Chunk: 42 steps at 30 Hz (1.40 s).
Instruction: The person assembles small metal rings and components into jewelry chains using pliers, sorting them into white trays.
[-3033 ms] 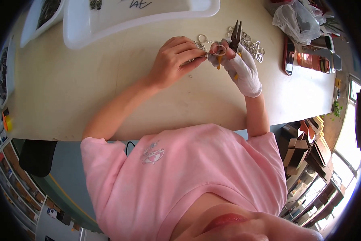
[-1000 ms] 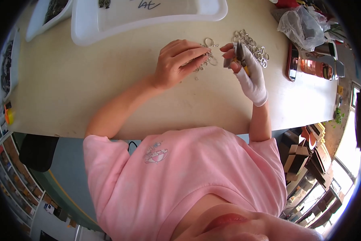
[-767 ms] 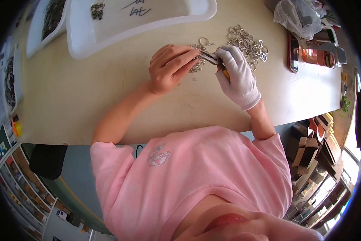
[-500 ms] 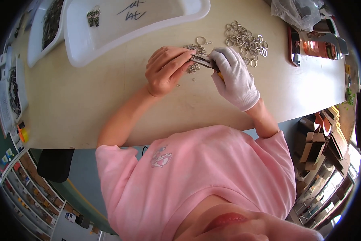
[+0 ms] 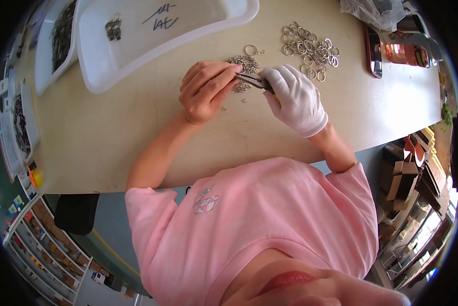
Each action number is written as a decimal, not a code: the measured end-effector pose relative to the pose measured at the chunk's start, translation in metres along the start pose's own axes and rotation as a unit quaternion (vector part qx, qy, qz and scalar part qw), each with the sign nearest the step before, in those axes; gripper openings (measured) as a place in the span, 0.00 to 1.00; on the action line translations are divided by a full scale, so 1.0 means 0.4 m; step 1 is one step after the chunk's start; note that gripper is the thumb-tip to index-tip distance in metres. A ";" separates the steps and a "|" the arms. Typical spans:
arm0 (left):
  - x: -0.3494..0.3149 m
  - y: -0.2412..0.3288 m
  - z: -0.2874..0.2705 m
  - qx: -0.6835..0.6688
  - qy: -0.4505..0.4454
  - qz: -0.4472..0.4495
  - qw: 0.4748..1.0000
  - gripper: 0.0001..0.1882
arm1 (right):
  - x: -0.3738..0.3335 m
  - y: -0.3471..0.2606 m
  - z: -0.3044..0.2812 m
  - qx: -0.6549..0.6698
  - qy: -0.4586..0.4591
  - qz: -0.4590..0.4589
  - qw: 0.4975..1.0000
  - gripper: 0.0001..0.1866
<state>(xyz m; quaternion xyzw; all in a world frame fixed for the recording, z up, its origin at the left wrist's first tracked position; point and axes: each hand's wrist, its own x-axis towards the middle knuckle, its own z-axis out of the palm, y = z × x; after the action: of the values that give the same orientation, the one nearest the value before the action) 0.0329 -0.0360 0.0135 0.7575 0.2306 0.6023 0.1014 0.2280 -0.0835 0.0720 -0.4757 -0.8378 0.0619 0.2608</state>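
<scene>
**Pliers (image 5: 252, 80) have swung across to meet the left hand (image 5: 203, 94)**

A second ago the pliers pointed away from the person in the right hand (image 5: 296, 99), apart from the left; now they lie aslant between the two hands, tips at the left fingertips. Since half a second ago this meeting of tool and fingers looks much the same.

The right hand wears a white glove, and its fingers are wrapped around the pliers; a bit of yellow handle shows beneath them. The metal jaws reach leftward out of the grip, their ends beside the left thumb and forefinger. The bare left fingers are bunched together, tips drawn in; whether they pinch a small piece is too hidden to tell.

Just beyond the jaws, a heap of small metal links (image 5: 246, 64) lies on the desk (image 5: 137, 132), partly behind the left fingers and the tool. A key ring (image 5: 251, 50) with a short chain lies at the heap's far edge, and two small loose rings (image 5: 244, 101) lie on the near side. A spread of larger rings (image 5: 310, 46) lies beyond the gloved hand, apart from it. A white tray (image 5: 93, 81) stands beyond the left hand, with a small dark cluster (image 5: 113, 29) inside.
</scene>
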 end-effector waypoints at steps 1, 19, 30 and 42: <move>0.003 -0.001 0.001 0.000 -0.001 0.001 1.000 0.13 | 0.001 0.003 0.002 0.000 0.001 0.001 1.000 0.14; 0.013 -0.004 -0.087 0.025 -0.101 -0.237 0.966 0.12 | 0.225 0.036 -0.070 -0.041 0.071 0.016 0.996 0.10; 0.111 -0.075 -0.367 0.306 0.089 -0.058 0.946 0.07 | -0.024 0.021 0.054 0.147 -0.066 0.071 0.984 0.13; 0.092 -0.463 -0.774 0.417 -0.083 -0.246 0.871 0.19 | -0.064 -0.022 0.070 0.083 -0.066 0.008 0.994 0.15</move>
<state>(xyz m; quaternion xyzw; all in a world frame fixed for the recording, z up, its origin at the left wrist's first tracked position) -0.2999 0.1045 0.0440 0.6953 0.6298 0.3412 -0.0601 0.2179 -0.1056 0.0414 -0.4536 -0.8415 0.1646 0.2429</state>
